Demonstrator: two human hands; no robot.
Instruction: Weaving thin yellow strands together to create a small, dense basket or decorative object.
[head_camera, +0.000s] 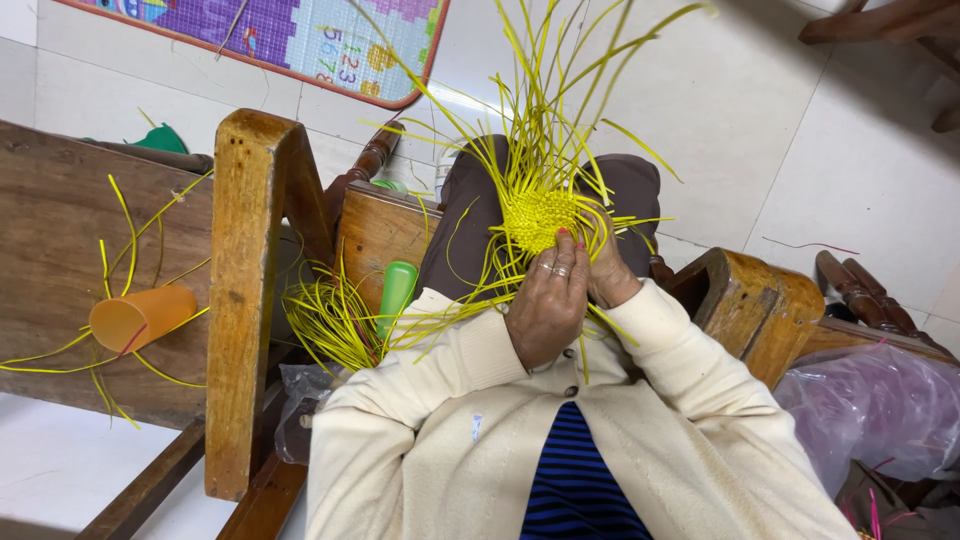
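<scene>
the small woven disc of bright yellow plastic strips (538, 218) sits above the person's lap, held up in front of the chest, seemingly so that the loose ends can fan outward and upward without tangling. those long yellow strip ends (560, 90) radiate from the woven centre in every direction, some arching toward the pale tiled floor (850, 150).

the left hand (548, 305), with rings on two fingers and red nails, is curled closed around the lower edge of the weave, its fingertips pressing on the woven patch as if to keep the strands tight. the right hand (610, 272) is largely hidden behind the left; it appears to pinch the weave from the other side, thumb and fingers closed on the strips, though its exact grip cannot be made out.

beside the left forearm, a bundle of spare yellow strips (330, 320) lies near a green plastic cylinder (397, 292), within easy reach. further left, an orange plastic cup (140, 315) lies on its side on the dark wooden bench (50, 230) among a few stray strips, well apart from the hands. a thick wooden armrest post (245, 290) stands between the cup and the person. to the right, a translucent pink plastic bag (870, 410) rests by another wooden armrest (750, 305).
</scene>
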